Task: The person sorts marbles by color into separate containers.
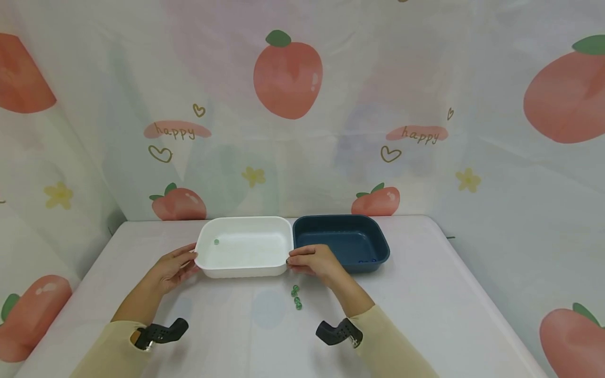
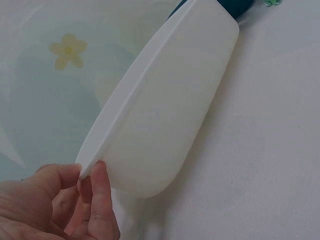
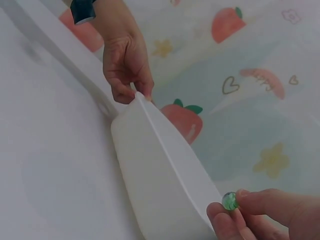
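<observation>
A white plastic basin (image 1: 246,265) sits on the table with one green marble (image 1: 216,242) inside. My left hand (image 1: 172,268) pinches its left rim between thumb and fingers, as the left wrist view shows up close. Over the basin's right edge, my right hand (image 1: 315,261) holds another green glass marble (image 3: 229,201) between thumb and fingertips. Several loose green marbles (image 1: 299,306) lie on the cloth in front of the right hand.
A dark blue basin (image 1: 340,220) stands right beside the white one, with a few blue marbles (image 1: 373,260) at its front right. Both rest on a white-covered table (image 1: 227,325). A fruit-printed curtain (image 1: 302,157) rises behind and at both sides.
</observation>
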`<control>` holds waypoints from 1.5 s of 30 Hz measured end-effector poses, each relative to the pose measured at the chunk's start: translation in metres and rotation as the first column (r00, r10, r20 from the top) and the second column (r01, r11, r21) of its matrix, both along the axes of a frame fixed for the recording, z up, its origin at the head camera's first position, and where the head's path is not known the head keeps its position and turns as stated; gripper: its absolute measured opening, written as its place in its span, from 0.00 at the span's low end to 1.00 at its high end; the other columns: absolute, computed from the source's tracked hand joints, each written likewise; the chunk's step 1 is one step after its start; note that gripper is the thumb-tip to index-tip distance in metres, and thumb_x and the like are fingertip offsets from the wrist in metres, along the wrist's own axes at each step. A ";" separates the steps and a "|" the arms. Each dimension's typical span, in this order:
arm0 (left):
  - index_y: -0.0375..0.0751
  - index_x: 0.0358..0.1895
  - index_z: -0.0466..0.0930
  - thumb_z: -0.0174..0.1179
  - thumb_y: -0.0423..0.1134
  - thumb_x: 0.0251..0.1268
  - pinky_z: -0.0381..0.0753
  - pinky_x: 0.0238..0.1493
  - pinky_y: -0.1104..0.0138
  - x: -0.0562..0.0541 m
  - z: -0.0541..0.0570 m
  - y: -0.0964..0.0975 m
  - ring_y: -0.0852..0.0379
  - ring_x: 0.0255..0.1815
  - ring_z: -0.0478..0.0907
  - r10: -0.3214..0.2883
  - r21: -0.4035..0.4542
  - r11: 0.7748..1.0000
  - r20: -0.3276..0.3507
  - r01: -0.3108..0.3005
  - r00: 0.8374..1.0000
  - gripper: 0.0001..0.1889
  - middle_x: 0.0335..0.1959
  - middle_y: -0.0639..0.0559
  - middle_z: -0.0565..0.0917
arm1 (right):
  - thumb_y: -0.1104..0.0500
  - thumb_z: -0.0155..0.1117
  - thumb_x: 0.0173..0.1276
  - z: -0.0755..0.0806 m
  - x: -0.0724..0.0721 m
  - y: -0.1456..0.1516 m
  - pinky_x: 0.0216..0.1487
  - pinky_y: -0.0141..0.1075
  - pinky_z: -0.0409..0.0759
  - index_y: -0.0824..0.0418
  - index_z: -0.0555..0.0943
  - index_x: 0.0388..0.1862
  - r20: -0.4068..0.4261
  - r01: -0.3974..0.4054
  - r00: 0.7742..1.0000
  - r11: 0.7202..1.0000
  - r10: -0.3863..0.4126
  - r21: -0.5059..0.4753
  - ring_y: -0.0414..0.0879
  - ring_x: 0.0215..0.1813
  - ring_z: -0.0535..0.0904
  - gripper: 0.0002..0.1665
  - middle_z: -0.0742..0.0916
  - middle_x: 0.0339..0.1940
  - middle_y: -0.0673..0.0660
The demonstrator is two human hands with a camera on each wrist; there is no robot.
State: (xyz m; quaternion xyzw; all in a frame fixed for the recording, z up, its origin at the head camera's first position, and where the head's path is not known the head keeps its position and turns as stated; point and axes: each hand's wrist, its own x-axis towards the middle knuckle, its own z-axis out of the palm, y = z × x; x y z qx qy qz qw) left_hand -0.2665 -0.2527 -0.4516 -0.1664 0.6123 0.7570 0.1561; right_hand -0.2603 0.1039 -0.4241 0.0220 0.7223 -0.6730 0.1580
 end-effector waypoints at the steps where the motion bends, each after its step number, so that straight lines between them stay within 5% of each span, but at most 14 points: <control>1: 0.40 0.77 0.55 0.56 0.35 0.73 0.85 0.44 0.71 0.000 0.000 0.000 0.64 0.34 0.82 0.001 0.003 1.000 0.003 -0.001 1.000 0.33 0.35 0.59 0.82 | 0.68 0.68 0.63 0.001 -0.002 -0.001 0.45 0.35 0.87 0.75 0.81 0.52 0.003 0.000 1.000 1.000 0.000 -0.006 0.46 0.38 0.89 0.19 0.90 0.39 0.63; 20: 0.42 0.77 0.56 0.57 0.37 0.73 0.85 0.45 0.72 0.000 0.003 0.000 0.63 0.36 0.82 0.007 0.003 1.000 0.008 -0.008 1.000 0.33 0.36 0.59 0.81 | 0.71 0.68 0.62 0.001 -0.023 -0.018 0.42 0.35 0.88 0.76 0.82 0.49 -0.015 0.042 0.999 0.999 -0.042 -0.019 0.46 0.36 0.89 0.16 0.90 0.38 0.65; 45: 0.41 0.77 0.55 0.55 0.36 0.74 0.85 0.44 0.73 -0.001 0.001 0.001 0.63 0.37 0.81 0.010 -0.029 1.000 0.010 -0.010 1.000 0.32 0.41 0.56 0.81 | 0.70 0.70 0.61 -0.001 -0.018 -0.025 0.41 0.35 0.88 0.76 0.83 0.48 -0.030 0.086 0.996 0.996 -0.086 0.010 0.45 0.35 0.89 0.17 0.90 0.35 0.63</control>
